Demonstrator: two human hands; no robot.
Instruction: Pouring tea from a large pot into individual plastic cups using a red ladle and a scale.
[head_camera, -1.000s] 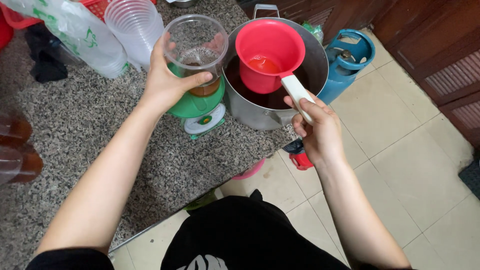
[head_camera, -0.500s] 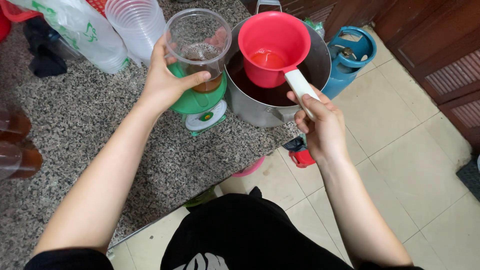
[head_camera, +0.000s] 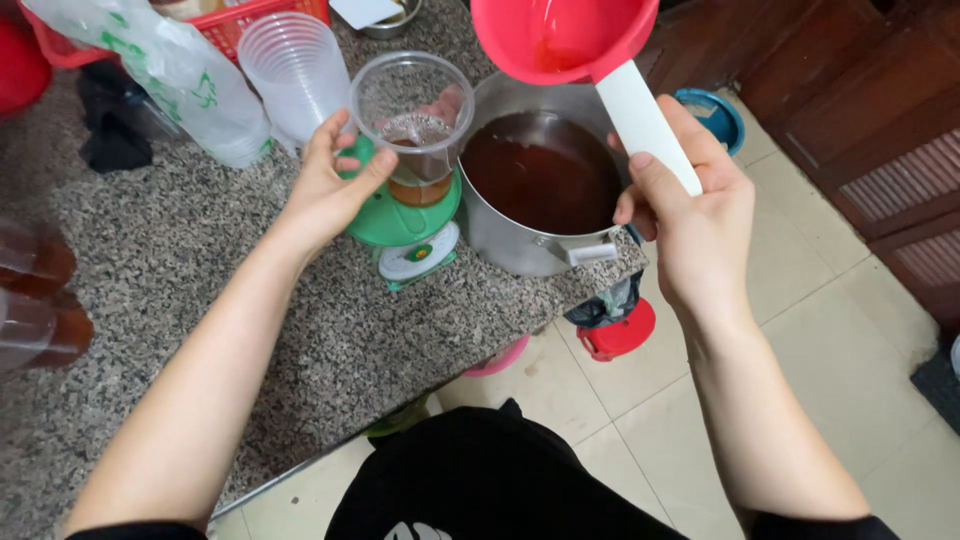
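From the head camera, two hands are at work. The left hand is wrapped around one clear plastic cup, fingers closed on its side; the cup stands on a green kitchen scale and holds a little brown liquid at the bottom. The right hand is clenched on the white handle of one red ladle, raised above one steel pot full of dark brown liquid. The ladle bowl is cut off by the top edge, with some reddish liquid inside.

Behind the cup lies one stack of clear cups; how many are nested cannot be counted. One plastic bag lies beside it, partly cut off. On the granite counter at the left edge, two filled brown cups are blurred and cropped. Under the counter's edge, a red lid and a pink object are half hidden.
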